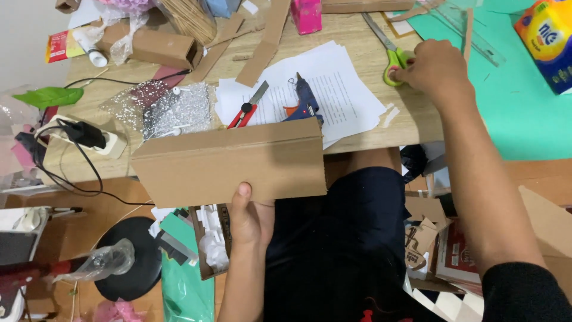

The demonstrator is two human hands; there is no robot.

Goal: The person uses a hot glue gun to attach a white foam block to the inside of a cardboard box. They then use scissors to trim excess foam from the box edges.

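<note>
My left hand (pixel 250 217) grips the lower edge of a folded brown cardboard piece (pixel 229 161), held over my lap at the table's front edge. My right hand (pixel 434 67) reaches far across the wooden table (pixel 369 134) and closes on the green and yellow handles of a pair of scissors (pixel 390 56), whose blades point away to the upper left. A blue hot glue gun (pixel 305 98) lies on white printed sheets (pixel 339 89) just behind the cardboard, beside red-handled pliers (pixel 247 110).
Cardboard strips (pixel 262 48), a brown box (pixel 152 46), silver glitter sheet (pixel 173 110) and a power strip (pixel 89 137) with black cables crowd the left. Green paper (pixel 524 113), a clear ruler (pixel 471 30) and a tissue box (pixel 548 36) sit right. Scraps litter the floor.
</note>
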